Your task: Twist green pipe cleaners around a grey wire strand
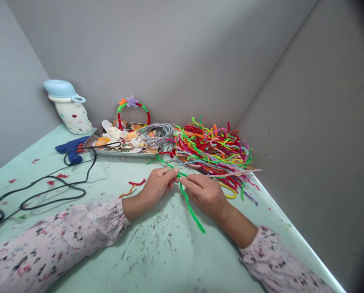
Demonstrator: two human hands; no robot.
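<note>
Worktop point(200, 262) beneath, left hand point(161, 182) and right hand point(205, 194) pinch a green pipe cleaner point(190, 208), seemingly part-worked, near end loose.

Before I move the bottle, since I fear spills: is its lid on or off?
On: the blue lid covers the top of the bottle. Whether it is sealed tight, I cannot tell.

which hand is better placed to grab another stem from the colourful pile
Probably the right hand: the colourful pile lies just beyond it, while the left hand is farther off, nearer the metal tray. Both hands are at the green stem, though.
</note>
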